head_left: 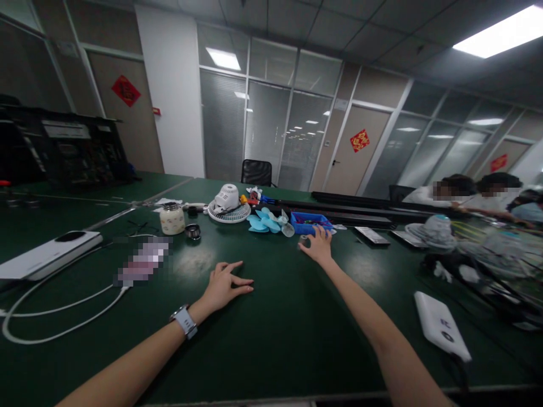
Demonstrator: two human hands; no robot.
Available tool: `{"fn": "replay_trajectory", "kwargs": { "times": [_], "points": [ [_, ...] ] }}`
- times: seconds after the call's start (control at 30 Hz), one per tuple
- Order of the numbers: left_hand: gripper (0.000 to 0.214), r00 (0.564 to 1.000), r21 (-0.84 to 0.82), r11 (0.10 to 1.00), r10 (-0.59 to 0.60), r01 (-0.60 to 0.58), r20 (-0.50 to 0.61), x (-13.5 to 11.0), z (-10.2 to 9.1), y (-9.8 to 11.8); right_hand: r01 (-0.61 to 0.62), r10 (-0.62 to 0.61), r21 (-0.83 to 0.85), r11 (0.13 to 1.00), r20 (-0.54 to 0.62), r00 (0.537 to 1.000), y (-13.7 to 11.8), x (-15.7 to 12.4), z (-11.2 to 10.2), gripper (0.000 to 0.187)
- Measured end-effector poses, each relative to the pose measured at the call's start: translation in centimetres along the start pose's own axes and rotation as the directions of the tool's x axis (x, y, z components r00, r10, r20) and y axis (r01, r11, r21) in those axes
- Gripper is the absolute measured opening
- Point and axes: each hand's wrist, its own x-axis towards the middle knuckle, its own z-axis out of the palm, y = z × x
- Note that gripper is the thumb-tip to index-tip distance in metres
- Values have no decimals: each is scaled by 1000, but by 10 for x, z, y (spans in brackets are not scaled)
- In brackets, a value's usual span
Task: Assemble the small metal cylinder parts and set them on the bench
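Observation:
My left hand (224,285), with a watch on its wrist, rests low over the green table with its fingers spread and nothing in them. Farther forward, my right hand (320,246) reaches out with thumb and fingers apart. Beside its thumb is a small grey cylindrical piece (302,240); whether the thumb touches it I cannot tell. Just beyond the right fingertips sits a blue tray (302,228) of small parts. Left of the tray lie light-blue fan blades (263,220), and farther left a white fan housing (228,198) on a round white grille (235,216).
At left stand a patterned jar (172,219), its dark lid (193,232), a blurred-out phone (144,261) on a white cable and a white box (51,257). A white power bank (442,325) lies at right, near black cables and wrapped parts. Other people sit at far right.

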Motion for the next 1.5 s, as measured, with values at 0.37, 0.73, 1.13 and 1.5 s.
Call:
{"fn": "replay_trajectory", "kwargs": {
  "times": [0.37, 0.73, 1.13, 1.5],
  "points": [
    [45, 995, -100, 995, -14, 4, -102, 3, -3, 9, -56, 71, 136, 989, -105, 992, -46, -27, -16, 57],
    [45, 887, -355, 909, -338, 220, -315, 9, -5, 3, 286, -399, 647, 707, 30, 917, -161, -94, -64, 23],
    [32, 909, -384, 900, -323, 208, -263, 4, -13, 22, -370, 371, 307, 877, 56, 927, -5, 39, -22, 31],
    [37, 904, -390, 901, -316, 190, -289, 7, -3, 9, -461, 432, 259, 849, 162, 887, 18, 52, 16, 30]
  ]
}}
